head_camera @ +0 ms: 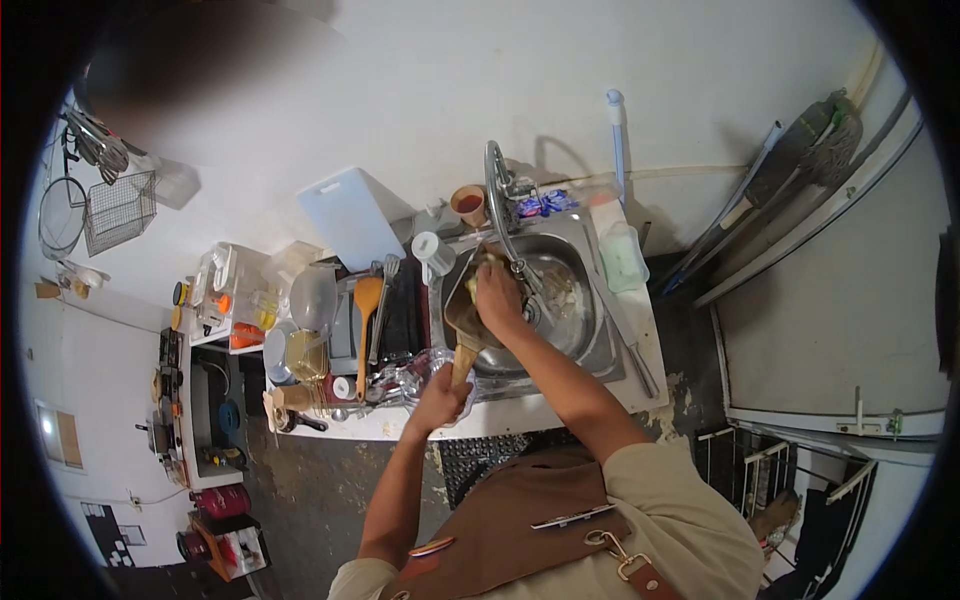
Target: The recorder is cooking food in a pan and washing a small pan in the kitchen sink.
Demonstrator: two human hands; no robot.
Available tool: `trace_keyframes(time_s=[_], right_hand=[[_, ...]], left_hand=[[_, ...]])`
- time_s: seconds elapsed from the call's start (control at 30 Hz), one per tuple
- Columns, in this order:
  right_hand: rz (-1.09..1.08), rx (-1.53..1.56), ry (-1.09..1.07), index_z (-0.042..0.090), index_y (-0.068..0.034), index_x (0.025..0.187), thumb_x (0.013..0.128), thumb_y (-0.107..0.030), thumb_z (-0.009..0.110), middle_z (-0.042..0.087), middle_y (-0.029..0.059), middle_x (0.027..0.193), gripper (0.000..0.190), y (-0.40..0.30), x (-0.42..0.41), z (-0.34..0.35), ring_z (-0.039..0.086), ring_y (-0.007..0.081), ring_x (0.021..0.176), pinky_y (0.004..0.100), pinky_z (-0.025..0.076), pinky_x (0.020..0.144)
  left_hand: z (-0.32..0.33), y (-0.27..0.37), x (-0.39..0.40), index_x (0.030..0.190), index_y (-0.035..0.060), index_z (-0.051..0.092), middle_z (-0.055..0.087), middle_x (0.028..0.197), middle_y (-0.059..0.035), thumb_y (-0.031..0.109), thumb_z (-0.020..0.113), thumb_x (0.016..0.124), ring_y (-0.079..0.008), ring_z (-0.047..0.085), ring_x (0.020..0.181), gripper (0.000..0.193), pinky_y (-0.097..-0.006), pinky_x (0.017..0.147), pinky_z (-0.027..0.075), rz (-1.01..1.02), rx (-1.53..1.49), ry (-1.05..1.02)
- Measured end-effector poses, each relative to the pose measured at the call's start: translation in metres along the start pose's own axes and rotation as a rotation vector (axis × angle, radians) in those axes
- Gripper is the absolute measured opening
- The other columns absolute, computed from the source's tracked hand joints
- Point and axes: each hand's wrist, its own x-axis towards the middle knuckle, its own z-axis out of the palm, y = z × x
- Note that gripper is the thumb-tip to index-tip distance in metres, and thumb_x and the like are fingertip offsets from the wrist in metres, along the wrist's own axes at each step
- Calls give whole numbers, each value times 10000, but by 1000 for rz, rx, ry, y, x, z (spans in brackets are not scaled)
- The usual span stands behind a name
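Observation:
My left hand grips the wooden handle of a square pan, which is tilted over the left part of a stainless-steel sink. My right hand reaches into the pan, its fingers bent against the inside. Something yellowish shows by the fingertips, but what the hand holds there is hidden. A curved metal faucet arches over the sink, its spout end just right of my right hand. Clear, crumpled-looking material lies in the basin.
Left of the sink are an orange spatula, metal tongs, a white pitcher, clear containers and a leaning cutting board. A long knife lies on the right rim, near a green-tinted container. A cup stands behind.

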Motion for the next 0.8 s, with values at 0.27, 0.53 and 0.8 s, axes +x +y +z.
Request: trace_keyframes(time_s=[0.27,0.53,0.8], right_hand=[[3,397,-505,617,2,815,743,-65,553,599,236,771,118,-1,-18,-14,595,403,773,445,461,670],[-242,-280,-348,667,-78,858,741,-73,562,637,119,872,157,-6,-20,-18,569,298,917,449,471,772],[-59,115,268,525,-6,945,762,-3,522,548,198,888,183,-34,8,0,509,401,854,488,426,777]], left_hand=[[-7,-33,10,898,65,388,446,575,-21,95,566,825,-102,418,405,195,-286,351,307,119,89,97],[-1,-13,-11,902,105,360,385,557,26,67,529,850,-63,361,381,181,-247,320,264,4,-155,119],[1,11,-32,934,57,359,421,544,-14,79,534,836,-100,400,364,202,-279,304,299,-81,-45,31]])
